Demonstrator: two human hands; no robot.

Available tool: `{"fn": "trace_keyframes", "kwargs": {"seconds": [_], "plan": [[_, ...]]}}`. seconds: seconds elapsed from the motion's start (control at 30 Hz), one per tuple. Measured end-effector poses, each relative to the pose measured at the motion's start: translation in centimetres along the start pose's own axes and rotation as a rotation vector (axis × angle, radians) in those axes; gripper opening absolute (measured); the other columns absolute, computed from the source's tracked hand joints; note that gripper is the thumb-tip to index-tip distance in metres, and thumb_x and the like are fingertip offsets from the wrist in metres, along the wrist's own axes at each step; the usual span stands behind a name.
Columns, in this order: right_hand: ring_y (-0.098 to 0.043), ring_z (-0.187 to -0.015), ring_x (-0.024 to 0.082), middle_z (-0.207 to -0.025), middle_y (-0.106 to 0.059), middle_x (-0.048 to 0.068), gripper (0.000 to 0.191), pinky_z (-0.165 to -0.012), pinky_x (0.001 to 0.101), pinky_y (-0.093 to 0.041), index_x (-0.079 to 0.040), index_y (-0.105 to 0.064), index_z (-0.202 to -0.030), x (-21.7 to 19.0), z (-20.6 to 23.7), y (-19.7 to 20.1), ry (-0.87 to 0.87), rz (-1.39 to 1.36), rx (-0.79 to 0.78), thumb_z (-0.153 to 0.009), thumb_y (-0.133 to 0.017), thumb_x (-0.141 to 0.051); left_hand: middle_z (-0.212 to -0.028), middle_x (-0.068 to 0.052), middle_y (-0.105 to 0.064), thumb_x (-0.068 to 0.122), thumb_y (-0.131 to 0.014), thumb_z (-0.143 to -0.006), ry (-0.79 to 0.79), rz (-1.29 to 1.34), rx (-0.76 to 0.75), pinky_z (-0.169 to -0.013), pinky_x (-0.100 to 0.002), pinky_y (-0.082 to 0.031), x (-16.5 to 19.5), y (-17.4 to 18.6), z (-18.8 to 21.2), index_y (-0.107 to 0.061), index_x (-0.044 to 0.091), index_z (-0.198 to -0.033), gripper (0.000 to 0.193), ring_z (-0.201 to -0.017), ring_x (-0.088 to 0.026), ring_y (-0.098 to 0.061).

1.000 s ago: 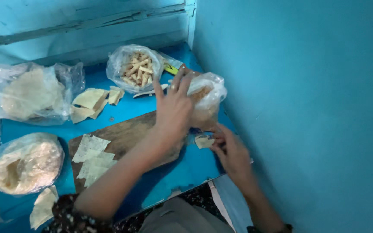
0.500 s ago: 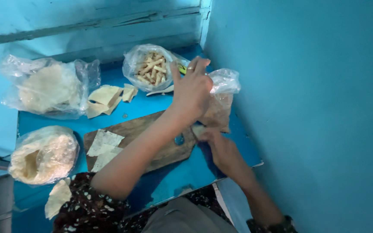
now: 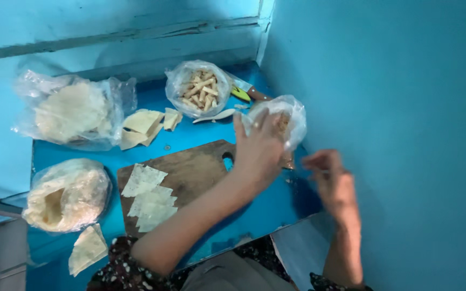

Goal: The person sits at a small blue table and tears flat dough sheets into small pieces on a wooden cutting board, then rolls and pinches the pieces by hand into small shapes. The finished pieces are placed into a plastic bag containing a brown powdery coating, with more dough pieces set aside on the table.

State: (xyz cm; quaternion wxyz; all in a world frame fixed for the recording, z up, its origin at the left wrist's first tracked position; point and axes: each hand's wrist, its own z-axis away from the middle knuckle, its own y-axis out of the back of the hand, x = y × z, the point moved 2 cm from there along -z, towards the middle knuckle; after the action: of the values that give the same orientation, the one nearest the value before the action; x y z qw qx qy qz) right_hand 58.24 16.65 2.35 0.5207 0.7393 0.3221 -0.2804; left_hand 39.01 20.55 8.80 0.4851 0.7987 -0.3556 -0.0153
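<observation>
Bags first: my left hand lies with fingers spread over a small clear plastic bag at the right end of the blue table, palm against its near side; I see pale filling inside, but I cannot tell how firmly the fingers close on it. My right hand hangs just beside that bag, off the table's right edge, apart from everything; motion blur hides how far its fingers are opened, and I see nothing in it. Behind the left hand, near the back wall, an open bag of short pale sticks stands with its mouth up. A knife with a brown handle lies between this bag and the small bag, next to a white spoon. At the far left, a large bag of flat round sheets lies on its side, and a second open bag of round sheets rests at the near left corner. A wooden cutting board occupies the middle, carrying cut square wrappers on its left half; its right half is bare. Loose wrapper pieces lie behind the board, and one triangular piece hangs over the near left edge. A blue wall closes the right side tightly against the table, so free room remains only on the bare board half and the strip of table before it.
</observation>
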Motion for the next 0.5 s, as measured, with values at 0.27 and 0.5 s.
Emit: {"fn": "trace_keyframes", "kwargs": {"seconds": [0.27, 0.5], "plan": [[-0.073, -0.086, 0.026, -0.103, -0.073, 0.018, 0.07, -0.074, 0.0373, -0.059, 0.0, -0.038, -0.152, -0.7, 1.9, -2.8, 0.078, 0.074, 0.276, -0.089, -0.067, 0.004, -0.148, -0.022, -0.054, 0.015, -0.067, -0.086, -0.094, -0.219, 0.229, -0.12, -0.072, -0.024, 3.3, -3.7, 6.6, -0.079, 0.002, -0.101, 0.024, -0.15, -0.04, -0.04], [-0.074, -0.097, 0.019, -0.112, -0.076, 0.014, 0.052, -0.089, 0.0321, -0.059, -0.003, -0.04, -0.144, -6.2, -0.6, 0.1, 0.303, -0.09, 0.312, -0.103, -0.073, 0.0, -0.151, -0.033, -0.048, 0.022, -0.064, -0.081, -0.126, -0.401, -0.009, -0.12, -0.066, -0.025, 4.4, -1.6, 8.9, -0.078, -0.004, -0.106, 0.038, -0.147, -0.048, -0.041]]}}
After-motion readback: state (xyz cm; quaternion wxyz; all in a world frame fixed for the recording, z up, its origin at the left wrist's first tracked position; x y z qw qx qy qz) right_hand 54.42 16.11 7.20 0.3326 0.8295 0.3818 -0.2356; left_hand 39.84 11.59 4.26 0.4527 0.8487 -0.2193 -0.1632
